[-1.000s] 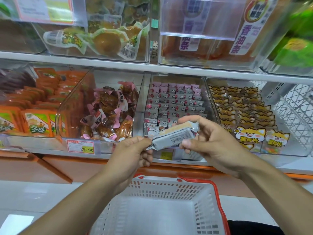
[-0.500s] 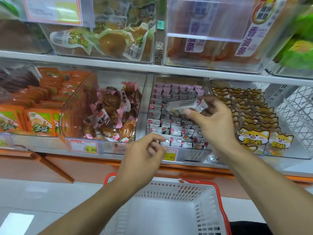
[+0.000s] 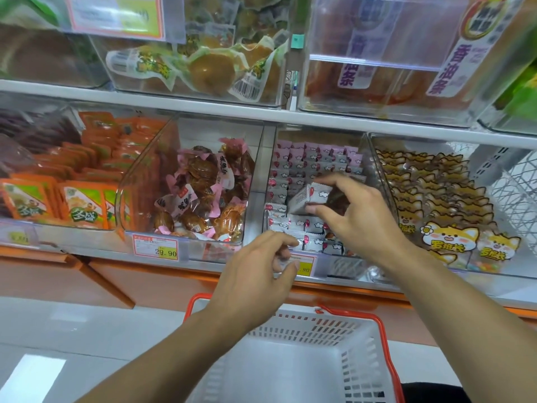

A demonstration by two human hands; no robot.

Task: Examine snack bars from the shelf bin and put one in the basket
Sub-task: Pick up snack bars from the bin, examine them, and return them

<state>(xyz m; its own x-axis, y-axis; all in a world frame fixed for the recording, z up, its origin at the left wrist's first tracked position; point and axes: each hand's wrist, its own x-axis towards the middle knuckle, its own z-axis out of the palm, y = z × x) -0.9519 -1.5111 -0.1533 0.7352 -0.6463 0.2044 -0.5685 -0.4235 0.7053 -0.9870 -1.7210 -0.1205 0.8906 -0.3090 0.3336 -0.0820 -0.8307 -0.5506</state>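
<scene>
A clear shelf bin (image 3: 268, 199) holds rows of small pink-and-white wrapped snack bars (image 3: 308, 158). My right hand (image 3: 357, 216) reaches into this bin and pinches one grey-white snack bar (image 3: 305, 199) between thumb and fingers, low over the rows. My left hand (image 3: 258, 271) hovers in front of the bin's yellow price tag (image 3: 305, 267), fingers loosely curled, with nothing seen in it. The white basket (image 3: 293, 324) with a red handle (image 3: 197, 301) hangs below both hands, and nothing shows inside it.
Left of the bar bin stands a bin of brown snacks in pink wrappers (image 3: 203, 193), then orange packets (image 3: 81, 199). To the right lies a bin of cat-print packets (image 3: 436, 205). An upper shelf (image 3: 203, 109) carries more clear bins.
My right hand has carried the bar from in front of the shelf into the bin and lowered it onto the rows. My left hand let go of the bar and stays in front of the bin.
</scene>
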